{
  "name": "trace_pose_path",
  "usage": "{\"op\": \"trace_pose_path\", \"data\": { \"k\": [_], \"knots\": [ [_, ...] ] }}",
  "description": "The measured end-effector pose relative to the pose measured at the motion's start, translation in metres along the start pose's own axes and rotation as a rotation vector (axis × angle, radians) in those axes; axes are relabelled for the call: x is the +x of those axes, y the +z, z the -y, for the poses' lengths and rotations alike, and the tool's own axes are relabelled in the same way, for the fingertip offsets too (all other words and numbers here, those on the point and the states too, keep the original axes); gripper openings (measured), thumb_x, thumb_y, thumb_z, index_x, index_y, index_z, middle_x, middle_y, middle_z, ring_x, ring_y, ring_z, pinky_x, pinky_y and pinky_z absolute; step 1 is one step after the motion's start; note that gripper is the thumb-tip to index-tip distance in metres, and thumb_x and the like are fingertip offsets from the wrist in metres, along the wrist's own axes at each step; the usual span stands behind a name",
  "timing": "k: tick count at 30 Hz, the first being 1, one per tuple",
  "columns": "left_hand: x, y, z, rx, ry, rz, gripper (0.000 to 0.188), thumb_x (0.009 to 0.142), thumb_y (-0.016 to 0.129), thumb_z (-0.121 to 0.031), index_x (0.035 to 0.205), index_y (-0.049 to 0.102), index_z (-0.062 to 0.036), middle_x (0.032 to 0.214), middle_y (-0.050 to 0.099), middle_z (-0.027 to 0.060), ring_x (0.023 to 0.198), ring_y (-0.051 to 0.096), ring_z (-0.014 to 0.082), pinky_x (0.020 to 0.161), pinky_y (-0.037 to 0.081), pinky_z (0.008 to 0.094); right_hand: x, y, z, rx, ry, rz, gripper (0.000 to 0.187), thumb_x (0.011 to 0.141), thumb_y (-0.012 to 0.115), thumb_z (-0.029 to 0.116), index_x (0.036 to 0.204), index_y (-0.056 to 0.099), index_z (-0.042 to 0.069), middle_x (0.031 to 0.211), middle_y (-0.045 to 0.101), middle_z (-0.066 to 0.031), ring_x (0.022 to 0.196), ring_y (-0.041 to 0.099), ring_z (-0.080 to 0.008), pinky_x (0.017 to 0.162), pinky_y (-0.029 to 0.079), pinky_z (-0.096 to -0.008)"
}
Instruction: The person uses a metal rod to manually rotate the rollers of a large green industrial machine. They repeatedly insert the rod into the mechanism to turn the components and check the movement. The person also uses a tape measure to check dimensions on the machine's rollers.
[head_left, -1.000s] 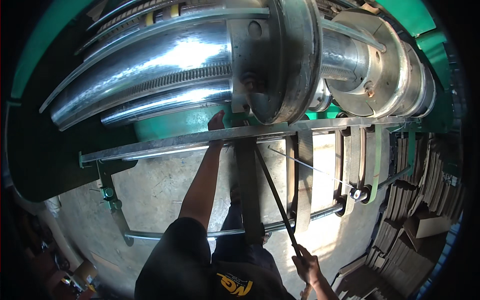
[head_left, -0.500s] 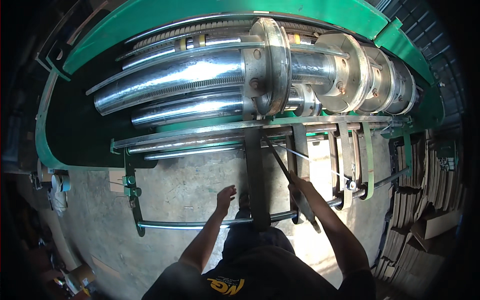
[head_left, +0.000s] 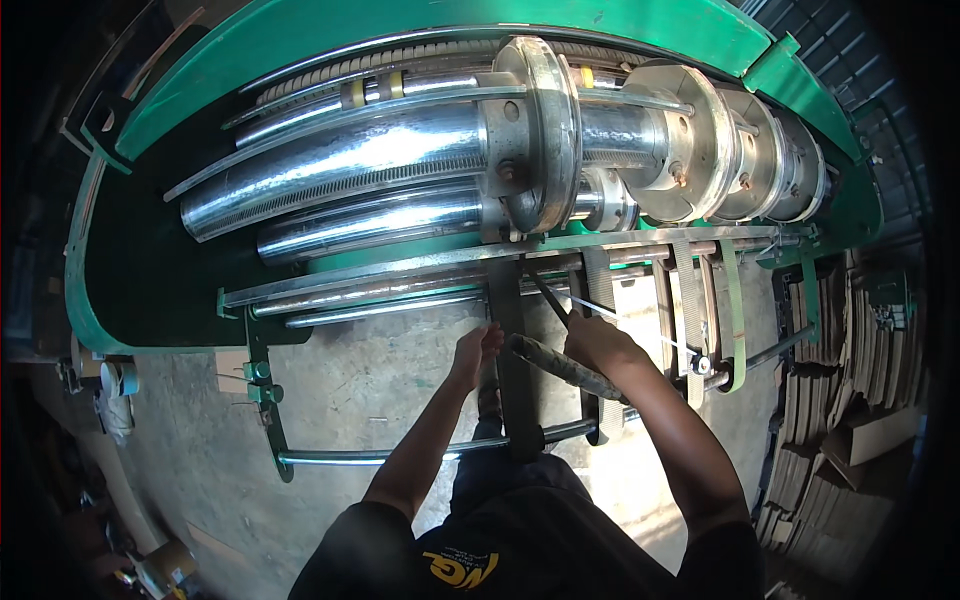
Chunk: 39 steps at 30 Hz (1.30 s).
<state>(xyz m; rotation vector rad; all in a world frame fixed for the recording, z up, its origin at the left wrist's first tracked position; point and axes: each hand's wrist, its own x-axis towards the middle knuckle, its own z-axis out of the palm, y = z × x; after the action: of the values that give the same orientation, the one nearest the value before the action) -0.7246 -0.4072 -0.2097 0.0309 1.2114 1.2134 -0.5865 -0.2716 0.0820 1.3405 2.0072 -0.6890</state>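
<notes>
My right hand (head_left: pixel 604 345) is closed around a long dark strap (head_left: pixel 562 366). One stretch of this strap runs up from my fist to the machine's front bars, and its loose end curls left below the fist. My left hand (head_left: pixel 477 354) is open with its fingers pointing up, close to the left edge of a broad black belt (head_left: pixel 516 400). That belt hangs between the upper rollers and the lower bar (head_left: pixel 370 457). Nothing shows in my left hand. The strap's loose tip lies over the black belt, a little apart from my left fingers.
Ahead stands a green machine (head_left: pixel 690 35) with shiny steel shafts (head_left: pixel 340 155) and large round discs (head_left: pixel 540 140). Several belts, including a pale green belt (head_left: pixel 735 320), hang at the right. Cardboard stacks (head_left: pixel 815 440) stand far right. A green-knobbed bracket (head_left: pixel 262 385) supports the lower bar's left end.
My left hand has moved up and right, nearer the black belt. My right hand has risen along the strap, and its loose end has swung from hanging down to pointing left.
</notes>
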Motion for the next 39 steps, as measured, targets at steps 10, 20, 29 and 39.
{"op": "trace_pose_path", "data": {
  "k": [10, 20, 29, 39],
  "knots": [
    [0.081, 0.08, -0.038, -0.186, -0.03, 0.17, 0.041, 0.105, 0.045, -0.042, 0.133, 0.055, -0.0145, 0.109, 0.07, 0.0088, 0.098, 0.067, 0.021, 0.088, 0.053, 0.04, -0.006, 0.018, 0.007, 0.095, -0.005, 0.037, 0.062, 0.093, 0.042, 0.013, 0.151, 0.031, -0.004, 0.106, 0.067, -0.0319, 0.101, 0.068, -0.0447, 0.086, 0.055, -0.0532],
    [0.143, 0.04, -0.029, -0.022, -0.138, -0.053, 0.042, 0.104, 0.047, -0.04, 0.136, 0.051, -0.0129, 0.101, 0.073, 0.0075, 0.092, 0.067, 0.018, 0.082, 0.053, 0.0384, -0.009, 0.049, -0.01, 0.206, 0.022, 0.008, 0.056, 0.093, 0.047, 0.016, 0.143, 0.036, -0.006, 0.09, 0.07, -0.028, 0.087, 0.071, -0.0446, 0.082, 0.057, -0.0517],
    [0.235, 0.02, -0.011, 1.133, 0.716, -0.723, 0.024, 0.097, 0.053, -0.024, 0.104, 0.067, -0.0056, 0.098, 0.07, 0.0182, 0.096, 0.067, 0.0396, 0.08, 0.053, 0.0537, 0.001, 0.102, -0.07, 0.505, -0.012, -0.048, 0.053, 0.101, 0.047, 0.028, 0.151, 0.037, 0.016, 0.093, 0.067, -0.0317, 0.09, 0.067, -0.0473, 0.081, 0.051, -0.0563],
    [0.393, -0.037, -0.016, 1.052, 0.524, -0.073, 0.019, 0.089, 0.061, -0.018, 0.101, 0.072, -0.0079, 0.097, 0.072, 0.009, 0.086, 0.069, 0.0252, 0.076, 0.052, 0.0354, -0.03, 0.137, -0.082, 0.64, -0.022, -0.092, 0.06, 0.099, 0.057, 0.014, 0.155, 0.037, 0.022, 0.056, 0.054, -0.008, 0.052, 0.05, -0.0105, 0.052, 0.043, -0.0314]
  ]
}}
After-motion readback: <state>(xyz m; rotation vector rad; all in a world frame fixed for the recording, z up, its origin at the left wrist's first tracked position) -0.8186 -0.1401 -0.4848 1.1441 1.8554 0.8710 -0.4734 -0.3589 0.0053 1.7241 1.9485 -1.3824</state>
